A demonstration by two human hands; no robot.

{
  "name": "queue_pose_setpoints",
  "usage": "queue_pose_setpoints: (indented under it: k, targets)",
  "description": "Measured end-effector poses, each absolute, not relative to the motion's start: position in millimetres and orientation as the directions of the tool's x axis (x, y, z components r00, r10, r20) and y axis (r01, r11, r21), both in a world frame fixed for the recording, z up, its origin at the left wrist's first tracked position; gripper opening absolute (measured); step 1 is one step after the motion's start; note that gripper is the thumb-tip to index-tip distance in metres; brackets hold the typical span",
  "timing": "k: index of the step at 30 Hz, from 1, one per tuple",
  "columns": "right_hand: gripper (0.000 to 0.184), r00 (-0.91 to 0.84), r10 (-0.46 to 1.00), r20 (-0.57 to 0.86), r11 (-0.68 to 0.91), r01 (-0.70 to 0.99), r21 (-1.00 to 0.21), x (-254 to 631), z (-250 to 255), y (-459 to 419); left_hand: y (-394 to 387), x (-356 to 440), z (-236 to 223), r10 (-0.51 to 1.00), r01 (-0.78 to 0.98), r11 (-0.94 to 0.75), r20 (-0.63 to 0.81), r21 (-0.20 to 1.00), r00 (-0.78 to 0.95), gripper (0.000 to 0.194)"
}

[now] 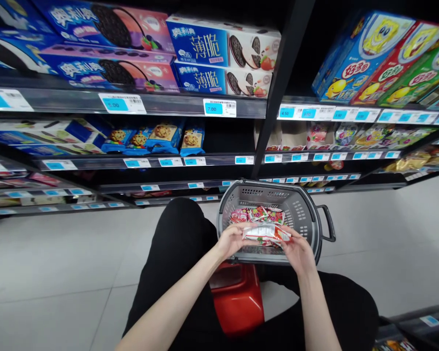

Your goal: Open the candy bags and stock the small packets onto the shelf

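Note:
Between both hands I hold a small white and red snack packet (265,233) level above a grey shopping basket (303,197). My left hand (231,240) grips its left end with the fingers closed. At the other end, my right hand (299,247) pinches the red corner. Several red and pink candy packets (258,213) lie inside the basket, partly hidden behind the held packet and my hands. The print on the held packet is too small to read.
A red plastic stool (239,304) stands between my legs, close to the basket. Ahead, the shelves hold blue cookie boxes (208,46), blue cookie bags (163,135), cartoon snack boxes (362,58) and small candy packets (346,134). A basket handle (328,224) sticks out rightward.

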State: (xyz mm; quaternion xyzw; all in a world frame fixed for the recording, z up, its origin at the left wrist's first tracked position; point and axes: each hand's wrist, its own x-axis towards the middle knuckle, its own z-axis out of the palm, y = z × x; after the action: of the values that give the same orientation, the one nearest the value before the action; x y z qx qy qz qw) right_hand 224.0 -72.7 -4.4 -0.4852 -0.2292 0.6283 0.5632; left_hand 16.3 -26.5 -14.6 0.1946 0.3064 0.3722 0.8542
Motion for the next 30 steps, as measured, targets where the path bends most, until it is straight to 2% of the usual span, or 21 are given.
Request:
queue_pose_setpoints:
  k: [2,6,9,11,12,14,16,18,19,20,21,22,24,26,30]
  targets:
    - [0.027,0.154,0.926,-0.343,-0.239,-0.463,-0.854,224,-6,-72,-27,18,-16,0.735,-0.495,0.663,-0.364,0.561,0.572,0.036]
    - [0.026,0.306,0.847,-0.434,-0.347,-0.302,-0.888,216,-11,-71,-27,23,-20,0.741,-0.308,0.648,-0.482,0.697,0.468,0.025]
    - [0.029,0.426,0.83,-0.36,-0.428,0.074,-0.9,215,-11,-70,-25,21,-23,0.769,-0.06,0.595,-0.545,0.802,0.334,0.034]
    - [0.031,0.455,0.864,-0.215,-0.385,0.324,-0.864,215,-9,-68,-23,18,-24,0.801,0.098,0.538,-0.544,0.837,0.249,0.036]
    - [0.031,0.435,0.886,-0.161,-0.341,0.376,-0.861,214,-8,-66,-22,17,-24,0.817,0.152,0.512,-0.534,0.845,0.216,0.037]
    - [0.028,0.333,0.929,-0.162,-0.266,0.293,-0.918,212,-9,-60,-20,14,-24,0.835,0.209,0.477,-0.515,0.853,0.195,0.039]
    - [0.033,0.149,0.951,-0.271,-0.283,0.066,-0.957,210,-16,-55,-19,11,-25,0.832,0.266,0.45,-0.508,0.853,0.221,0.04]
    - [0.041,0.012,0.932,-0.362,-0.361,-0.049,-0.931,208,-31,-49,-20,7,-25,0.83,0.431,0.378,-0.506,0.819,0.234,0.04]
    - [0.041,-0.009,0.925,-0.38,-0.38,-0.017,-0.925,207,-41,-46,-20,4,-25,0.841,0.554,0.32,-0.5,0.768,0.207,0.038]
    - [0.038,0.002,0.927,-0.374,-0.373,0.074,-0.925,206,-51,-42,-21,1,-24,0.859,0.682,0.257,-0.485,0.684,0.162,0.035]
    - [0.033,0.02,0.937,-0.349,-0.344,0.232,-0.91,204,-62,-38,-23,-3,-23,0.877,0.793,0.205,-0.468,0.574,0.113,0.032]
    - [0.029,0.021,0.948,-0.318,-0.297,0.421,-0.857,201,-73,-33,-24,-7,-22,0.885,0.871,0.168,-0.459,0.461,0.072,0.03]
    - [0.025,-0.028,0.957,-0.29,-0.181,0.724,-0.666,190,-93,-23,-27,-12,-18,0.864,0.944,0.134,-0.502,0.301,0.037,0.033]
    - [0.024,-0.089,0.944,-0.316,-0.096,0.846,-0.525,173,-112,-12,-30,-15,-15,0.805,0.96,0.108,-0.59,0.258,0.068,0.038]
    - [0.021,-0.177,0.879,-0.443,-0.047,0.892,-0.449,133,-156,0,-35,-13,-15,0.744,0.956,0.068,-0.653,0.285,0.142,0.041]
